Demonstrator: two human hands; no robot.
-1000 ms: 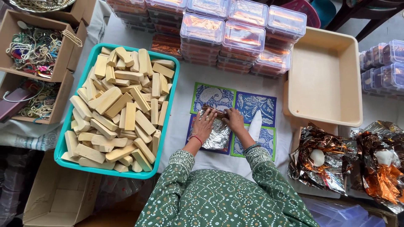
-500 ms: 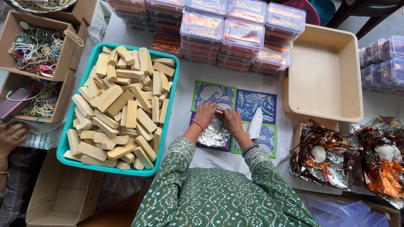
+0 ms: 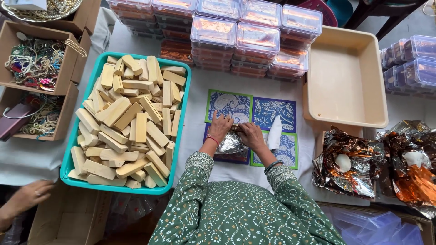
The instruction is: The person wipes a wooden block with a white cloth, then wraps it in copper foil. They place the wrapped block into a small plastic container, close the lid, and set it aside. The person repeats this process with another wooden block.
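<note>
Both hands are pressing on a foil sheet (image 3: pixel 232 144) that is lying on the patterned mats (image 3: pixel 272 113), just right of the teal tray (image 3: pixel 184 118) of pale bars (image 3: pixel 131 120). The left hand (image 3: pixel 221 126) is lying with fingers spread over the foil's upper edge; the right hand (image 3: pixel 250 134) is gripping it, fingers curled. A white knife (image 3: pixel 274 133) is resting just right of them.

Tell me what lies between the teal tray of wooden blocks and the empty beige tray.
In the head view: the patterned blue tiles, both hands pressing a silver foil sheet, and a white piece.
</note>
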